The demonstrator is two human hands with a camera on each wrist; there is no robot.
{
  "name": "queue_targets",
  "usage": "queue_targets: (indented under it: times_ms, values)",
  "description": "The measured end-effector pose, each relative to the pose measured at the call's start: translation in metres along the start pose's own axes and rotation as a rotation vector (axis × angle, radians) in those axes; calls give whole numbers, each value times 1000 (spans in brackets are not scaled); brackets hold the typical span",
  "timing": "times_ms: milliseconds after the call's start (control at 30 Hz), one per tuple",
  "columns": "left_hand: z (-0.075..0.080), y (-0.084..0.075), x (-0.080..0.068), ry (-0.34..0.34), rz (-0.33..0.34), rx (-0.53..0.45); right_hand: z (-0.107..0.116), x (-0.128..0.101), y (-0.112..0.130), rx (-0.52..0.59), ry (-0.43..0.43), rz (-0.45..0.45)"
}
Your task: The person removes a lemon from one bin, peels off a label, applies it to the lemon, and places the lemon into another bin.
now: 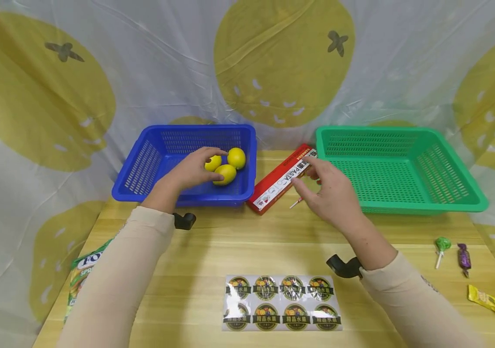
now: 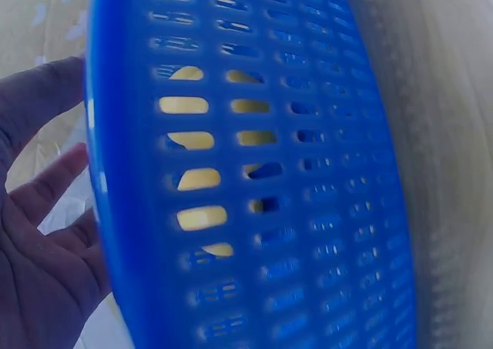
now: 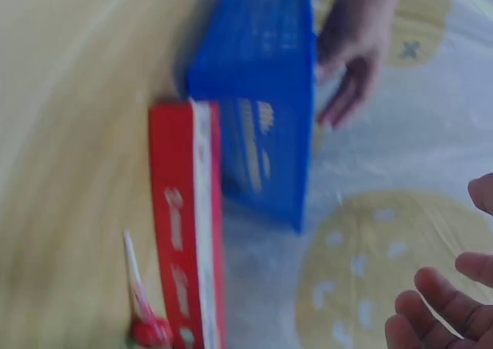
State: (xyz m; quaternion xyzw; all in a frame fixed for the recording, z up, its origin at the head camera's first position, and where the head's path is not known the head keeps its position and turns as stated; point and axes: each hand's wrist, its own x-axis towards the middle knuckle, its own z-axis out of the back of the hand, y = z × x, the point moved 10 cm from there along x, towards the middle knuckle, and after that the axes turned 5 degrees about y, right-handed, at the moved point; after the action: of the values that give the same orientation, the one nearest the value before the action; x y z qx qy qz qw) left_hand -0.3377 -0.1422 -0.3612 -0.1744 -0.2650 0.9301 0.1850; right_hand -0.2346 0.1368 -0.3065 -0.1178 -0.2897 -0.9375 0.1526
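Note:
My left hand [image 1: 197,169] hovers over the blue basket [image 1: 143,197], thumb and fingers spread apart. Several yellow lemons [image 1: 236,158] lie in that basket's right part, close to the fingertips and partly hidden by them. In the left wrist view the lemons show only as yellow patches through the basket's slots. My right hand [image 1: 334,195] is in the air above a red pasta box [image 1: 273,180], its fingers parted and holding nothing. Below it a red lollipop [image 3: 151,330] lies beside the box, mostly covered by the hand in the head view.
A green basket [image 1: 386,181] stands at the back right. At the right edge lie a green lollipop [image 1: 442,244], a purple-wrapped candy [image 1: 464,258] and a yellow packet [image 1: 486,300]. A sticker sheet [image 1: 282,303] lies in front; a green bag [image 1: 83,268] is partly under the left sleeve.

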Motion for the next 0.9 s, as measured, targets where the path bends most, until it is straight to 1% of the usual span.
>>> queue_targets:
  times_ms: [100,167,333,400,500,667,900]
  values:
    - [0,0,8,8,-12,-27,-23,3,13,7,62,22]
    - [-3,0,13,21,-16,-51,-38,6,19,12,119,20]
    - [-12,2,21,50,-22,-83,-78,12,26,42,269,-33]
    - [-14,4,22,54,-19,-81,-91,16,28,55,306,-54]
    - [-18,8,26,59,-14,-72,-107,22,30,78,337,-89]
    - [-22,10,30,69,-8,-29,-123,29,32,73,337,-136]
    - [-27,9,36,80,-28,64,-138,32,36,66,351,-133]
